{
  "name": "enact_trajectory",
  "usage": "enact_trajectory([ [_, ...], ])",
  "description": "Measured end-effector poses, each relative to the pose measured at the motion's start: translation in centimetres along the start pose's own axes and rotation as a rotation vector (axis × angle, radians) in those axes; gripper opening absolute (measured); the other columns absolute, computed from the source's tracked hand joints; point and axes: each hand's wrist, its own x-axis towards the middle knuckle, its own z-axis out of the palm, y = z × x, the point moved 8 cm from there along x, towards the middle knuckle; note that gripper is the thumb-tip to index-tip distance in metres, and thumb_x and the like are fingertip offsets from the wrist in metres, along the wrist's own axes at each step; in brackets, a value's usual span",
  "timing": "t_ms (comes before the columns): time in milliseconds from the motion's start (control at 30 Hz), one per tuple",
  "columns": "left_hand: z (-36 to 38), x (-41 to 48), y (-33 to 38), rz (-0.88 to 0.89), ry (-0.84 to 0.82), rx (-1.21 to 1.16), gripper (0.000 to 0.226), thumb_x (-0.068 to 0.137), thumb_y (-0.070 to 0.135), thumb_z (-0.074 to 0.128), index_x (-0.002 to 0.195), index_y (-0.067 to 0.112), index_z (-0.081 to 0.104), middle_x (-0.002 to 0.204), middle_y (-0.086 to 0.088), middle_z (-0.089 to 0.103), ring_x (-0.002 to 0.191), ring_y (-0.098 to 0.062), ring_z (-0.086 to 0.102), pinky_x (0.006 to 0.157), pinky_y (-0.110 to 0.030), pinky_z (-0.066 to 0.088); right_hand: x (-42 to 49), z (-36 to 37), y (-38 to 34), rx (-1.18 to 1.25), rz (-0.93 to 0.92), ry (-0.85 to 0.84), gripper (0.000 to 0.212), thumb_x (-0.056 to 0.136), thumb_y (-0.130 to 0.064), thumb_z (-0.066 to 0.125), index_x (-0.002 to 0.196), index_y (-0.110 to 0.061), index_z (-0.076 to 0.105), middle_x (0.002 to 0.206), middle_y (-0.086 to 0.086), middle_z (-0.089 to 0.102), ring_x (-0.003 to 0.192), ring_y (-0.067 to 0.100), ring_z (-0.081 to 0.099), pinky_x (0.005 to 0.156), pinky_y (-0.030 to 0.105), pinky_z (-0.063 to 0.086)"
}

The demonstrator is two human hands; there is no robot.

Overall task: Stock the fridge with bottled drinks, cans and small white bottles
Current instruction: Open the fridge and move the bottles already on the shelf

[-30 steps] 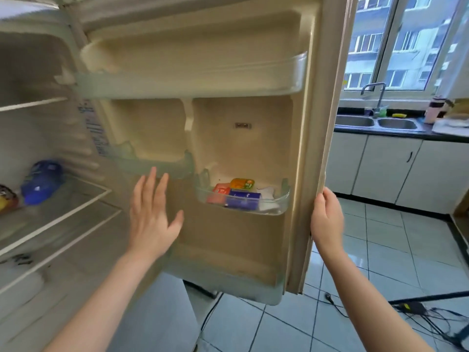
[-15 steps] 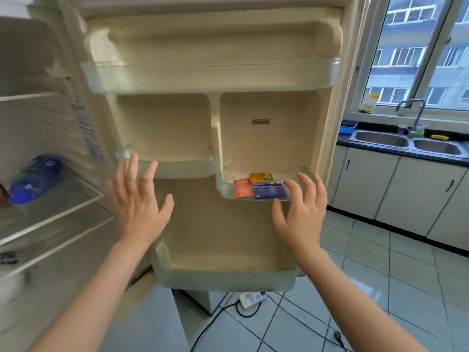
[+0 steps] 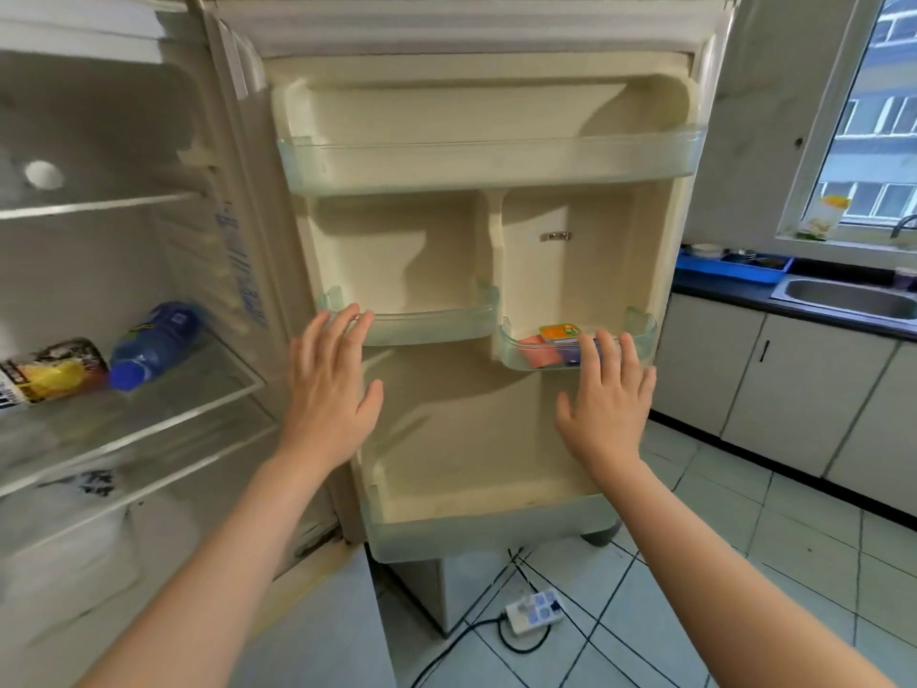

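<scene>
Head view shows two hands raised before the open fridge door [image 3: 446,429], both released: fingers straight and spread, palms toward the door, holding nothing. The left hand [image 3: 330,389] has its fingertips over the front lip of the left small bin [image 3: 431,326], and the right hand [image 3: 608,404] has its fingertips over the front of the right small bin [image 3: 513,354]; whether either one touches the plastic cannot be told. The door carries four clear bins: one wide top bin [image 3: 491,163], the two small ones side by side in the middle with the right one set slightly lower, and one wide bottom bin [image 3: 486,531] below the hands. Three small packets sit in the right small bin, just behind the right fingertips: an orange-topped packet [image 3: 559,332], a red packet [image 3: 538,356] and a purple packet [image 3: 571,352]. One blue bottle [image 3: 154,345] lies on its side on a shelf [image 3: 208,394] inside the fridge [image 3: 99,270], cap toward the camera, left of the left hand and well apart from both hands. Just beside its cap lies one yellow packet [image 3: 49,372]. On the tiled floor [image 3: 744,563] under the door lies one white power strip [image 3: 536,608]. Along the right wall a dark desk [image 3: 724,288] carries one blue tray [image 3: 734,266] beside one steel sink [image 3: 843,300].
</scene>
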Motion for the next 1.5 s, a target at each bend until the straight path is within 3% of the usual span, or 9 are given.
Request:
enact_trajectory([
  [267,0.9,0.5,0.4,0.009,-0.078,0.008,0.074,0.084,0.016,0.061,0.147,0.012,0.023,0.157,-0.003,0.017,0.144,-0.026,0.01,0.117,-0.051,0.015,2.8,2.2,0.1,-0.01,0.016,-0.106,0.071,0.081,-0.023,0.054,0.146,-0.013,0.025,0.155,0.007,0.021,0.145,0.029,0.009,0.113,0.055,0.011],
  [367,0.4,0.2,0.5,0.018,-0.021,-0.09,0.071,0.086,0.014,0.06,0.147,0.011,0.024,0.157,-0.004,0.018,0.145,-0.021,0.011,0.118,-0.029,0.005,3.2,2.1,0.0,0.052,0.024,-0.097,0.072,0.081,-0.021,0.056,0.146,-0.011,0.027,0.156,0.01,0.02,0.145,0.031,0.011,0.115,0.054,0.014],
  [467,-0.9,-1.0,-0.9,0.004,0.035,-0.121,0.058,0.087,0.02,0.053,0.141,0.007,0.035,0.15,-0.009,0.03,0.139,-0.02,0.026,0.114,-0.014,0.004,2.9,0.8,-0.8,0.213,0.008,0.034,0.065,0.078,-0.014,0.061,0.139,-0.004,0.04,0.151,0.019,0.028,0.139,0.038,0.024,0.112,0.052,0.023],
  [600,-2.2,-4.3,-6.2,-0.102,0.028,-0.047,0.053,0.083,0.029,0.044,0.129,0.004,0.05,0.136,-0.011,0.045,0.127,-0.026,0.04,0.111,-0.027,0.021,0.8,-1.3,-4.8,0.491,-0.198,0.256,0.042,0.074,-0.01,0.055,0.115,-0.002,0.058,0.134,0.022,0.046,0.128,0.036,0.04,0.108,0.039,0.028],
  [733,-3.5,-8.8,-12.8,-0.281,0.019,0.032,0.043,0.084,0.018,0.057,0.123,0.003,0.054,0.13,-0.011,0.049,0.122,-0.026,0.042,0.105,-0.032,0.027,-1.8,-1.7,-11.4,0.7,-0.429,0.274,0.02,0.076,-0.009,0.052,0.091,-0.003,0.063,0.117,0.016,0.057,0.112,0.029,0.049,0.1,0.023,0.03],
  [933,-6.4,-14.9,-22.0,-0.68,0.092,-0.01,0.042,0.081,0.002,0.066,0.121,0.008,0.055,0.123,-0.011,0.053,0.119,-0.028,0.045,0.1,-0.035,0.032,-4.7,0.8,-24.4,0.839,-0.723,0.009,0.014,0.076,-0.006,0.054,0.086,-0.004,0.064,0.107,0.011,0.06,0.095,0.027,0.054,0.08,0.029,0.041],
  [1200,-7.3,-17.6,-33.7,-0.995,0.218,-0.117,0.035,0.088,0.01,0.061,0.122,0.006,0.055,0.124,-0.014,0.053,0.119,-0.029,0.047,0.099,-0.038,0.036,-5.0,10.3,-37.2,0.657,-0.809,-0.435,0.029,0.081,-0.018,0.059,0.11,-0.014,0.061,0.116,0.001,0.054,0.107,0.022,0.053,0.085,0.032,0.046],
  [1433,-6.6,-16.8,-44.7,-1.269,0.446,-0.402,0.046,0.089,0.029,0.058,0.132,0.018,0.046,0.13,0.001,0.048,0.115,-0.017,0.048,0.097,-0.036,0.038,-1.5,16.8,-47.9,0.576,-0.838,-0.561,0.04,0.084,-0.02,0.056,0.123,-0.015,0.052,0.127,0.004,0.048,0.115,0.025,0.049,0.09,0.031,0.042],
  [1500,-6.1,-16.1,-47.5,-1.358,0.528,-0.502,0.054,0.088,0.029,0.06,0.137,0.014,0.041,0.138,-0.003,0.045,0.122,-0.021,0.046,0.103,-0.039,0.037,-0.5,18.2,-50.9,0.546,-0.868,-0.559,0.045,0.084,-0.017,0.056,0.128,-0.014,0.049,0.13,0.005,0.046,0.118,0.026,0.046,0.093,0.031,0.039],
])
